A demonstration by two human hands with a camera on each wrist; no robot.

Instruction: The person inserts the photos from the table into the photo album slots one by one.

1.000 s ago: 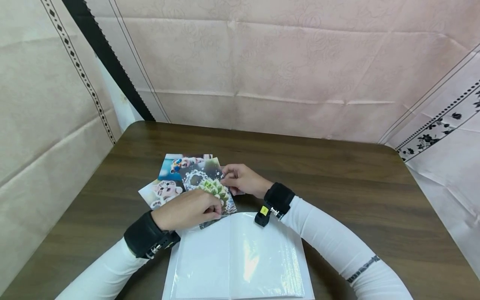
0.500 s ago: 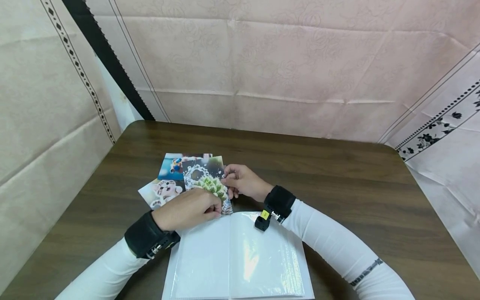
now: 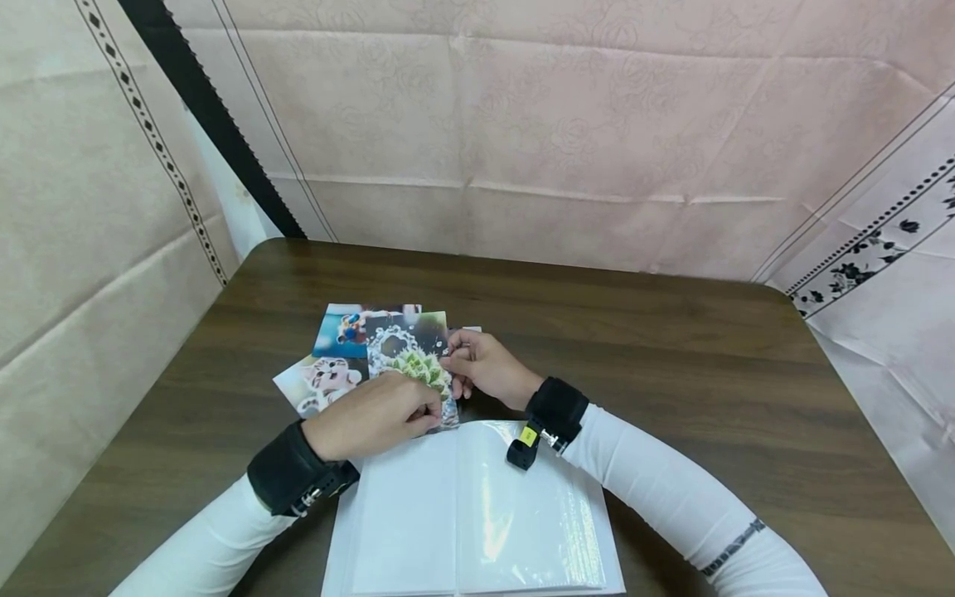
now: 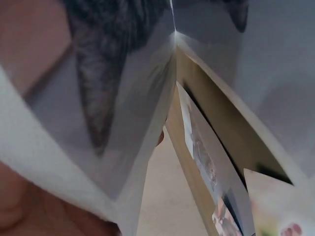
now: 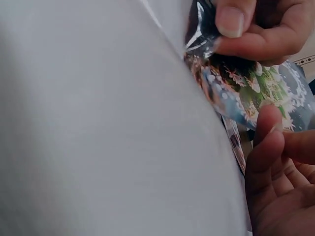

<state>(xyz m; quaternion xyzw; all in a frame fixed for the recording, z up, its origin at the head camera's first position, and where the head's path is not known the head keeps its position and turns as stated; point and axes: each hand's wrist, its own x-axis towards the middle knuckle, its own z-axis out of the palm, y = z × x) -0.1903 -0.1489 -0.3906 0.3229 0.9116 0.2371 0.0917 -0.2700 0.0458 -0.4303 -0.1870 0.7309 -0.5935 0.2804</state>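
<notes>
A photo of a green succulent (image 3: 409,352) stands almost straight above the open album (image 3: 403,514) in the head view. Its lower end meets the top edge of the album's left page. My right hand (image 3: 488,365) pinches the photo's right edge between thumb and fingers. My left hand (image 3: 376,414) lies over the page's top edge, fingers curled. In the right wrist view, the left thumb (image 5: 230,20) and a finger pinch clear film at the pocket's mouth, and the photo's bottom sits right beside it. The left wrist view shows the album's pages from below, fanned apart.
Under the succulent photo lie a blue photo (image 3: 339,332) and a photo of a white toy-like animal (image 3: 328,381). A pale corner of another card (image 3: 472,329) shows behind the right hand. The brown wooden table (image 3: 709,373) extends to both sides, with cloth (image 3: 567,141) hanging behind.
The succulent photo has turned more upright, its top going right and its bottom going left. My right wrist has dropped slightly towards me; the left hand has stayed in place.
</notes>
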